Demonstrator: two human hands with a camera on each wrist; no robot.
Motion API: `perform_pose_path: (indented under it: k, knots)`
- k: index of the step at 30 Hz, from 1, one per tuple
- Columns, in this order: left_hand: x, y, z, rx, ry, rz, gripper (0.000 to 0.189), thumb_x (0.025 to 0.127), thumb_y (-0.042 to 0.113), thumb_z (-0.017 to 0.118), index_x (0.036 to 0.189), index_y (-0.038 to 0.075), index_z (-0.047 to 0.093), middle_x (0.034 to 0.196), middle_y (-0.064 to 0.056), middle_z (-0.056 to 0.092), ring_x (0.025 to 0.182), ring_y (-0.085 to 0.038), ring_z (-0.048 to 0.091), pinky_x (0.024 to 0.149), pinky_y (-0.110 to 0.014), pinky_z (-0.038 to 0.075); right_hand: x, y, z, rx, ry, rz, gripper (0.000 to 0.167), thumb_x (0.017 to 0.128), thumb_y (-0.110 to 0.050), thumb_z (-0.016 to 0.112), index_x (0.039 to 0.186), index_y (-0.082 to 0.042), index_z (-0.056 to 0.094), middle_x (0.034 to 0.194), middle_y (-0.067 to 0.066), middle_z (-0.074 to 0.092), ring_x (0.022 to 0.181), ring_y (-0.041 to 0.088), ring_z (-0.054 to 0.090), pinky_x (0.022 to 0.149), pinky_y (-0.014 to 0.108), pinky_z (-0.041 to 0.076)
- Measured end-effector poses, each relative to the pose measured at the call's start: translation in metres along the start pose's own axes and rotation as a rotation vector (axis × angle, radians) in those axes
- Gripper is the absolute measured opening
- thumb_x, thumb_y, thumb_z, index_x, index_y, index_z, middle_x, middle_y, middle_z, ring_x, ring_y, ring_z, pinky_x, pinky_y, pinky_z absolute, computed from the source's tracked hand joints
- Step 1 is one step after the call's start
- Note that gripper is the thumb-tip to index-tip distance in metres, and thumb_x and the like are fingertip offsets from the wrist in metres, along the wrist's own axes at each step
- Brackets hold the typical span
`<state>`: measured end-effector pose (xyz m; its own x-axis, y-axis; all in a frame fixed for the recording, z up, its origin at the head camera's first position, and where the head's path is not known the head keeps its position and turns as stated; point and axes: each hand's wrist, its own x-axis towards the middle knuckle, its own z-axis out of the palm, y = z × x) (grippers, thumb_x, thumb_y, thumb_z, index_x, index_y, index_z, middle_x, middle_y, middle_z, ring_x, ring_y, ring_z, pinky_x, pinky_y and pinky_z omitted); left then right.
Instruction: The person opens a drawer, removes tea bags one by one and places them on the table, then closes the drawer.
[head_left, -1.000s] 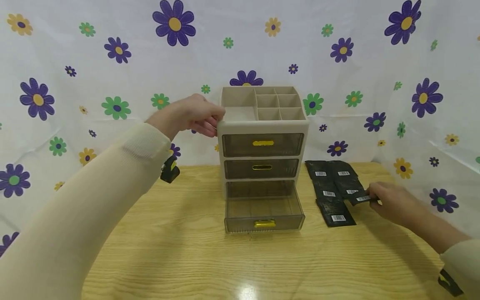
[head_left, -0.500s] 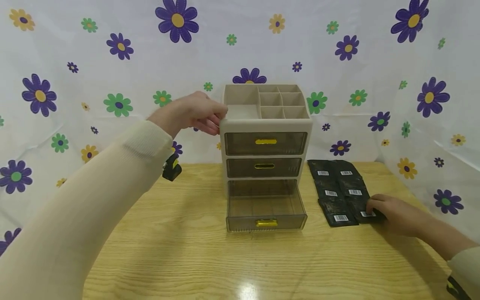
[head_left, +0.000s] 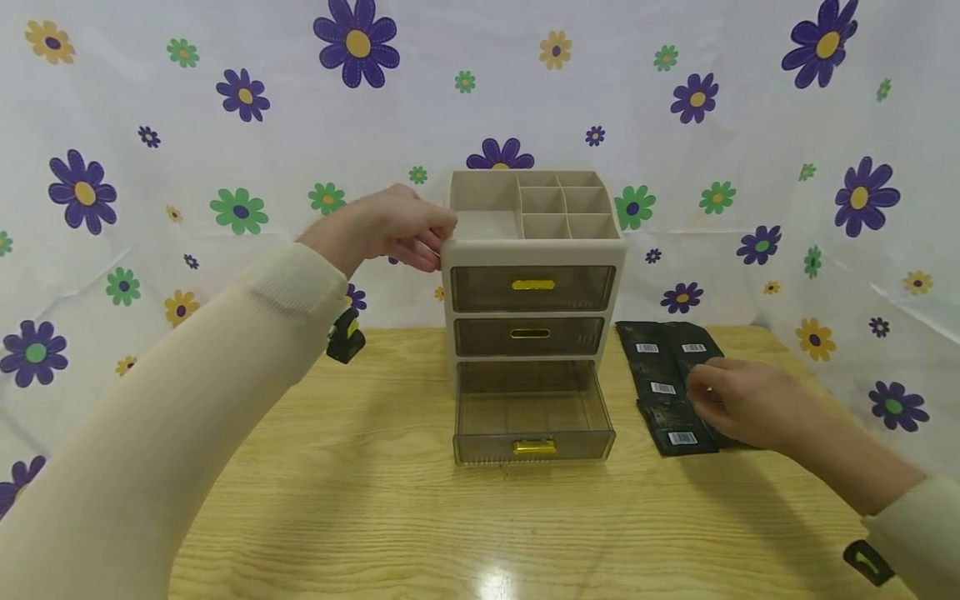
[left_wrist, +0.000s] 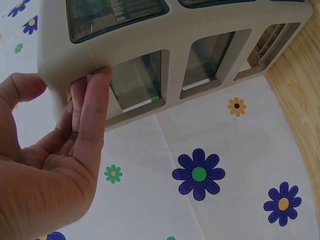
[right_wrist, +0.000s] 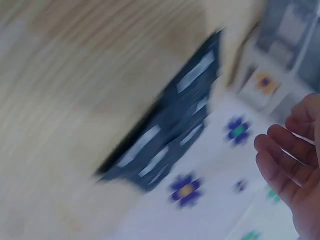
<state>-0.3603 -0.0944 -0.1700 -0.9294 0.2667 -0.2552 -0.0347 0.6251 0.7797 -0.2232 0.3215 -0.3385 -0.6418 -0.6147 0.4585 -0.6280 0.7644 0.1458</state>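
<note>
My left hand (head_left: 386, 225) grips the upper left edge of a beige drawer organizer (head_left: 540, 252). In the left wrist view the thumb and fingers pinch its corner. The two upper drawers are closed; the bottom clear smoky drawer (head_left: 487, 448) is pulled out, with a gold handle and nothing visible inside. My right hand (head_left: 757, 408) hovers over flat black packets (head_left: 651, 367) with white barcode labels, laid out in two columns. Its fingers curl loosely around nothing, and in the head view it hides some packets. The packets (right_wrist: 180, 117) look blurred in the right wrist view.
The organizer's top has one large compartment (head_left: 483, 225) and several small ones (head_left: 545, 225). Under everything is a wood-grain table (head_left: 375, 517). A white flower-patterned cloth (head_left: 285, 150) hangs behind and along the right side.
My right hand put its black packet down at the near end of the right column, let go, then lifted away leftward over the packets. My left hand stays on the organizer.
</note>
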Motion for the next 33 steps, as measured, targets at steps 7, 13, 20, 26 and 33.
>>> perform_pose_path:
  k: [7,13,20,26,33]
  knots:
    - [0.0,-0.001,0.001,0.003,0.005,0.01,0.035,0.097,0.026,0.055,0.123,0.002,0.056,0.115,-0.015,0.065,0.087,-0.023,0.075,0.084,-0.033,0.061,0.036,-0.057,-0.003,0.018,0.132,-0.096,0.017,0.073,-0.006,0.077,0.082,-0.015,0.066,0.071,-0.008,0.061,0.056,-0.002,0.051,0.046,0.017,0.045]
    - [0.0,-0.001,0.001,0.003,0.009,0.011,0.035,0.098,0.027,0.054,0.123,0.003,0.056,0.117,-0.015,0.064,0.091,-0.025,0.074,0.083,-0.031,0.062,0.054,-0.1,0.002,0.031,0.173,-0.14,0.015,0.074,-0.009,0.081,0.084,-0.013,0.069,0.074,-0.004,0.066,0.06,0.003,0.059,0.048,0.017,0.05]
    - [0.001,-0.002,0.0,-0.001,0.013,0.009,0.035,0.098,0.026,0.055,0.123,0.003,0.056,0.115,-0.016,0.065,0.088,-0.024,0.075,0.082,-0.032,0.062,0.06,-0.133,0.016,0.071,0.204,-0.26,0.014,0.073,-0.008,0.081,0.079,-0.013,0.07,0.067,-0.006,0.065,0.049,0.0,0.051,0.042,0.01,0.04]
    - [0.001,-0.002,0.001,-0.002,0.011,0.01,0.035,0.099,0.028,0.055,0.123,0.004,0.056,0.115,-0.015,0.065,0.088,-0.024,0.075,0.088,-0.035,0.06,0.061,-0.14,0.031,0.002,0.164,-0.25,0.014,0.074,-0.011,0.081,0.077,-0.014,0.067,0.065,-0.007,0.065,0.048,0.002,0.054,0.037,0.014,0.038]
    - [0.001,-0.002,0.001,0.004,0.017,0.009,0.034,0.099,0.028,0.054,0.122,0.004,0.057,0.114,-0.014,0.066,0.087,-0.023,0.075,0.09,-0.036,0.06,0.063,-0.138,0.044,-0.099,0.149,-0.284,0.022,0.071,-0.006,0.075,0.067,-0.016,0.056,0.058,-0.006,0.056,0.042,0.004,0.042,0.033,0.018,0.03]
